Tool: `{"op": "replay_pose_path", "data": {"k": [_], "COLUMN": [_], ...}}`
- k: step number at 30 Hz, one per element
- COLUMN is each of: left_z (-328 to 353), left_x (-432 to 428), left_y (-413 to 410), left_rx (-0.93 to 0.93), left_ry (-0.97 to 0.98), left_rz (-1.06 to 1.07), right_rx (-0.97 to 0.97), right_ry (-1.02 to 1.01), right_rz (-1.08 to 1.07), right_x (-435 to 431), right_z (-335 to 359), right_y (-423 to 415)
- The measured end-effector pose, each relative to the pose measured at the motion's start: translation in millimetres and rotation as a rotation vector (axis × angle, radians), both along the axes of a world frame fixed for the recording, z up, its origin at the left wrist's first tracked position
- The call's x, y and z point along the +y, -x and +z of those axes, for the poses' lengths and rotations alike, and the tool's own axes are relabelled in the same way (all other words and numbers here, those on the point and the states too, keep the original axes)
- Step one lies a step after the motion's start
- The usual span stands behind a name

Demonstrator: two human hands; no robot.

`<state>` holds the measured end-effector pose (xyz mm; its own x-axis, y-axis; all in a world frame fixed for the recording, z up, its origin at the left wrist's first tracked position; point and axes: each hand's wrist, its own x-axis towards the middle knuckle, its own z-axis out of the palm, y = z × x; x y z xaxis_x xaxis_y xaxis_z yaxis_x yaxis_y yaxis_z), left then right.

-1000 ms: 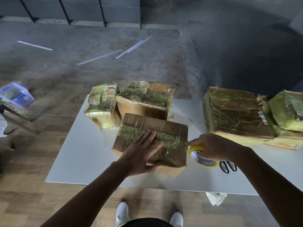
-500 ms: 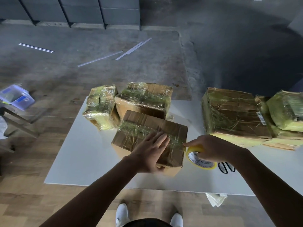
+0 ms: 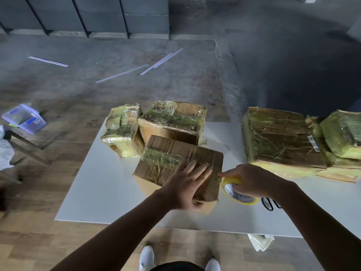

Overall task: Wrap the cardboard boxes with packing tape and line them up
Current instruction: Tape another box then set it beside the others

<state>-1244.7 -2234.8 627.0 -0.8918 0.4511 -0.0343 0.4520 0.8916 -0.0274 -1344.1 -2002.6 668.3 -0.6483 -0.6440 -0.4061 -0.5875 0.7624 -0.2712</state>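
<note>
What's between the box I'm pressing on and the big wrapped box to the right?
Head view: your right hand gripping the yellow tape roll fills the near end of the gap; farther back only white table shows.

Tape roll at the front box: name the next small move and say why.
Probably pull the tape roll down the right side of the front box. The right hand grips the roll at the box's top right edge, and the left hand lies flat on the top beside it, so the strip looks ready to turn the corner.
</note>
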Motion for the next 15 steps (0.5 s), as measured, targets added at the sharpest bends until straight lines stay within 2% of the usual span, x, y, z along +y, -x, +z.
{"op": "replay_pose_path", "data": {"k": [5, 7, 9, 11, 15], "left_z": [-5, -2, -2, -5, -3], "left_x": [-33, -47, -67, -75, -62], "left_y": [-13, -13, -13, -13, -13], "left_rx": [-0.040, -0.039, -0.012, -0.031, -0.054], "left_ry": [-0.188, -0.274, -0.216, -0.143, -0.155], "left_rz": [0.140, 0.291, 0.387, 0.369, 0.394], "right_rx": [0.029, 0.025, 0.019, 0.034, 0.021], "right_ry": [-0.040, -0.051, -0.042, -0.033, -0.022], "right_rz": [-0.005, -0.017, -0.026, -0.015, -0.020], "right_x": [-4, -4, -4, -7, -7], "right_z": [1, 3, 3, 3, 3], "right_y": [-1, -2, -5, -6, -5]}}
